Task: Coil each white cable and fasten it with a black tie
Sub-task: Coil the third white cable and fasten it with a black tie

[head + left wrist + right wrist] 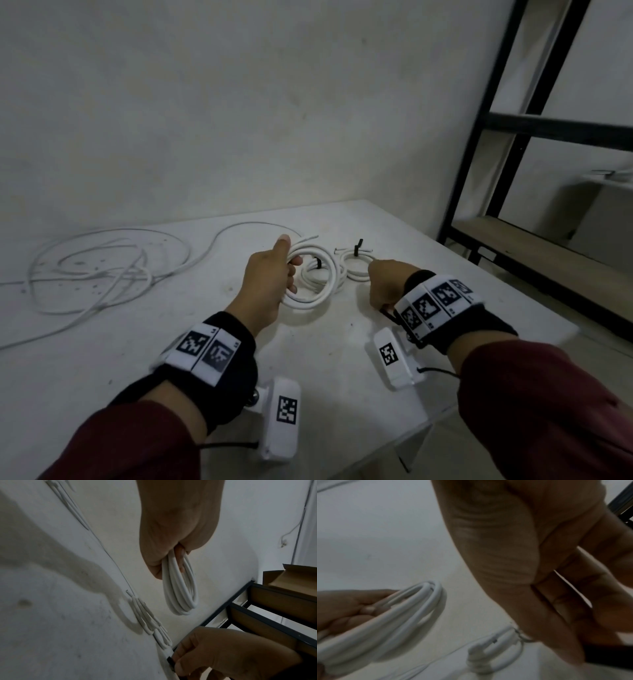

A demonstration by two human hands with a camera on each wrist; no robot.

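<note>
My left hand (284, 274) grips a coil of white cable (318, 291) by its left side and holds it just above the white table (137, 359). In the left wrist view the coil (180, 595) hangs from my curled fingers (178, 555). My right hand (383, 284) is curled near the table's right part. It pinches a black tie (170, 661), which also shows in the right wrist view as a dark strip (607, 655). Two small coils lie behind, each bound with a black tie: one (310, 274) partly behind the held coil, the other (356, 274) just left of my right hand.
A long loose white cable (96, 270) lies tangled on the table's left part. A black metal shelf rack (496, 137) with wooden boards stands to the right, past the table's edge. A cardboard box (291, 577) sits on the rack.
</note>
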